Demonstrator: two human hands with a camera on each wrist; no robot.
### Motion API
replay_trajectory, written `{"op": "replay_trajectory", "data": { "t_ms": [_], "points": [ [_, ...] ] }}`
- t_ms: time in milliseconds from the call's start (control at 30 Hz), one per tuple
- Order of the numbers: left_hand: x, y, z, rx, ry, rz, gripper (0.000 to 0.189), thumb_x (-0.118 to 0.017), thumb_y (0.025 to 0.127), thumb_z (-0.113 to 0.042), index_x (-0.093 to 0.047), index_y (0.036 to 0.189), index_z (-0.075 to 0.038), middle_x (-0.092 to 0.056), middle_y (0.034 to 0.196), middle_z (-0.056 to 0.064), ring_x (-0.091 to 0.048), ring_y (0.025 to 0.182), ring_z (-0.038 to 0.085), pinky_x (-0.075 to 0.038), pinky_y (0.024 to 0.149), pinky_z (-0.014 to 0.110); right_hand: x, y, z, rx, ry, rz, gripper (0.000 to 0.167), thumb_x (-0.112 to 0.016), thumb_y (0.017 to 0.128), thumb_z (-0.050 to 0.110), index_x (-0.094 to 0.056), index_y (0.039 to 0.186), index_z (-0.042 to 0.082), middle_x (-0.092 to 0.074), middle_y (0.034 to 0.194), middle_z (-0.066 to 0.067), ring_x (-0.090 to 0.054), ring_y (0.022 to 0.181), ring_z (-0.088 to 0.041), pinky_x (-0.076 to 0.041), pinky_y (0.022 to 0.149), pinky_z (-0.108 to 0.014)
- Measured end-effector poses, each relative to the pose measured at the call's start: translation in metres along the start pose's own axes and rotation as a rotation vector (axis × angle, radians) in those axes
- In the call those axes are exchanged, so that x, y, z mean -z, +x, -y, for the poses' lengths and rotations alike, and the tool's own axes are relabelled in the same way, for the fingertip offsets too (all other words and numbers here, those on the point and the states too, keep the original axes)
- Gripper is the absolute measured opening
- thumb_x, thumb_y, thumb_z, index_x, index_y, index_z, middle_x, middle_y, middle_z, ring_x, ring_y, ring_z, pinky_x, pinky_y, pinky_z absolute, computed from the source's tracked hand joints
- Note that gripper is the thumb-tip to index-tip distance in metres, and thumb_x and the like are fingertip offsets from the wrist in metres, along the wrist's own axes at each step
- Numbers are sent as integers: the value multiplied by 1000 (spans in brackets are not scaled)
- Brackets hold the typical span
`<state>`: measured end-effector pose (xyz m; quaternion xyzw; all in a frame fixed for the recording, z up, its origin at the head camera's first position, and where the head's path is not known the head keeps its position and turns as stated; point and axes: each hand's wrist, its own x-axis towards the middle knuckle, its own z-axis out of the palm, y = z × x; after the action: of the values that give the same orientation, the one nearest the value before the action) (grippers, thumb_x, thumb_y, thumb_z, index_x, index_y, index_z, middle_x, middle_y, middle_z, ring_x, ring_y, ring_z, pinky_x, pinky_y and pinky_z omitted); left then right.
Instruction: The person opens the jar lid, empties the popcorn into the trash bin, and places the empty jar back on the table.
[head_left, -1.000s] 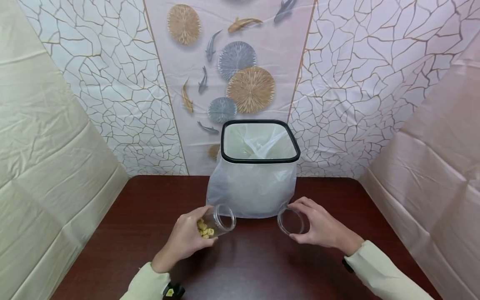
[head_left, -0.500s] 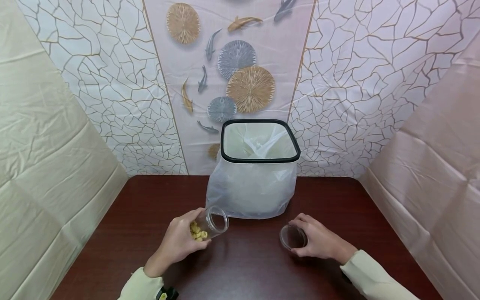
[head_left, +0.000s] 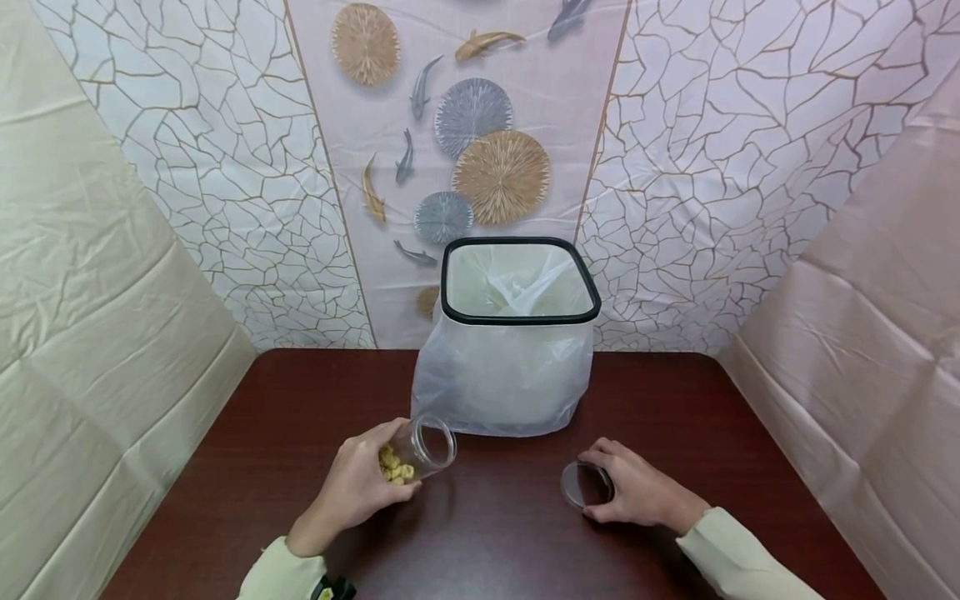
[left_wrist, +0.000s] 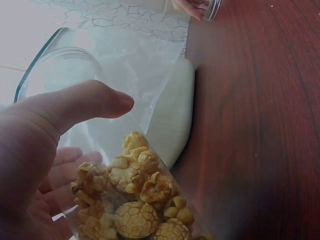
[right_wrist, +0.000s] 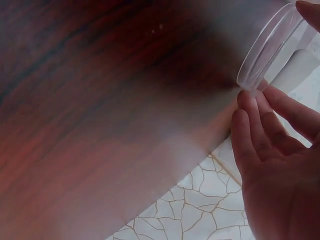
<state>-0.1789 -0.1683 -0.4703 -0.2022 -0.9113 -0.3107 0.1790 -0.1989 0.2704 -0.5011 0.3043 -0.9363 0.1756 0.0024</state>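
Observation:
My left hand [head_left: 365,475] grips a clear plastic jar [head_left: 422,454], tilted with its open mouth toward the right. Caramel popcorn [left_wrist: 135,195] lies in the jar's lower part, seen close up in the left wrist view. In my right hand [head_left: 637,487] a clear round lid [head_left: 583,485] is pinched by its rim between thumb and fingers, tilted close over the table. The right wrist view shows the lid [right_wrist: 267,47] edge-on at the fingertips.
A bin [head_left: 517,375] with a black rim and a white plastic liner stands at the back middle of the dark red wooden table [head_left: 495,533]. Patterned cloth [head_left: 675,167] hangs behind it, and beige cloth [head_left: 90,333] covers the sides.
My right hand has come down toward the table with the lid. My left hand has shifted slightly left with the jar, then stayed almost still.

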Motion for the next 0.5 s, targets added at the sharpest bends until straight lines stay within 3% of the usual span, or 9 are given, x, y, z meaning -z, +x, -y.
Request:
{"op": "replay_trajectory", "data": {
  "t_ms": [267,400,500],
  "points": [
    [10,7,3,-10,1,-14,79,-103,59,-23,-69,131,-13,-77,116,1,-72,97,14,-61,83,36,16,3,-2,6,-32,-5,74,-86,83,48,-67,134,-1,-65,127,-6,-65,114,-18,-59,96,-40],
    [25,19,6,-22,13,-37,80,-102,60,-22,-68,132,-10,-77,116,5,-72,98,18,-62,84,40,43,10,-1,-22,-64,-57,80,-80,89,53,-60,143,-3,-64,139,-17,-65,127,-33,-55,106,-52],
    [39,31,7,-37,14,-46,81,-102,61,-21,-67,132,-9,-77,117,7,-72,99,20,-62,84,43,72,17,1,-80,-91,-72,86,-72,94,59,-52,151,-2,-57,150,-25,-57,138,-43,-47,115,-60]
  ]
}}
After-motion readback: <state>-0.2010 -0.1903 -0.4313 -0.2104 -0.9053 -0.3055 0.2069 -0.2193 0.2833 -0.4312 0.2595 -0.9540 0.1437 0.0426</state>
